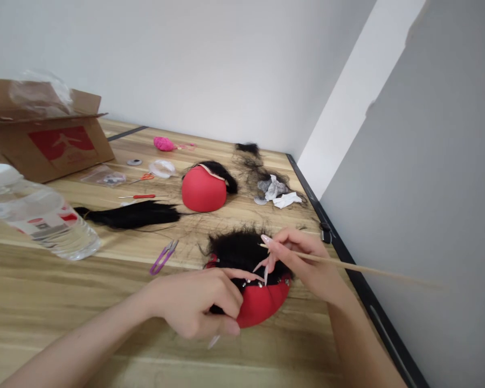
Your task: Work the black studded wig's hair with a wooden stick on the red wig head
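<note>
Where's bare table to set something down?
Bare table: between bottle, snips and left forearm; also on the wearer's side of the near cap, between the forearms. Crowded: around the far cap, with hair bundle, scissors and tissues.

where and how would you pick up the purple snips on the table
Probably best by the purple handle, coming from above and the near left. The snips lie flat, with that end toward the person and the metal blades pointing away and to the right. A light pinch across both handle arms should suit their narrow shape.
</note>
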A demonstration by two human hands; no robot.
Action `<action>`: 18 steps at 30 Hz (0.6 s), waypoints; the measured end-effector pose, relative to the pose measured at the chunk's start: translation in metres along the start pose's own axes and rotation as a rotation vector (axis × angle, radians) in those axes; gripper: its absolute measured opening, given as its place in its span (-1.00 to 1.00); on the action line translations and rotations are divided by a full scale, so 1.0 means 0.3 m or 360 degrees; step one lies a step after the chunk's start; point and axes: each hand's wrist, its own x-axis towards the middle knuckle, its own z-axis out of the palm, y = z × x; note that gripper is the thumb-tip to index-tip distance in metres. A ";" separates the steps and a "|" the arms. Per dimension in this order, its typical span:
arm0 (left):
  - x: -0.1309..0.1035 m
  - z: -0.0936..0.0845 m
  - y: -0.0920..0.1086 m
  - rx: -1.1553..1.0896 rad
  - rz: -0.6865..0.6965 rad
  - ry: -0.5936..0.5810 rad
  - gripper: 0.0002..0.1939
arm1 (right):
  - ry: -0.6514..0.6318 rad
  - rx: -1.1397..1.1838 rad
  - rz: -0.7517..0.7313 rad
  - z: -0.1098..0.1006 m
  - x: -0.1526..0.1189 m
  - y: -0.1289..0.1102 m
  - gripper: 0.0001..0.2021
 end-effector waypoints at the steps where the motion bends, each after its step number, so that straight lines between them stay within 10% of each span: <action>1: -0.001 -0.002 0.000 -0.0031 0.0005 -0.0013 -0.61 | -0.0041 0.0048 0.0015 0.007 -0.001 0.002 -0.70; 18: 0.000 -0.010 -0.022 -0.0241 -0.0009 -0.0077 -0.58 | -0.0156 0.0111 0.0121 0.042 0.034 0.088 -0.64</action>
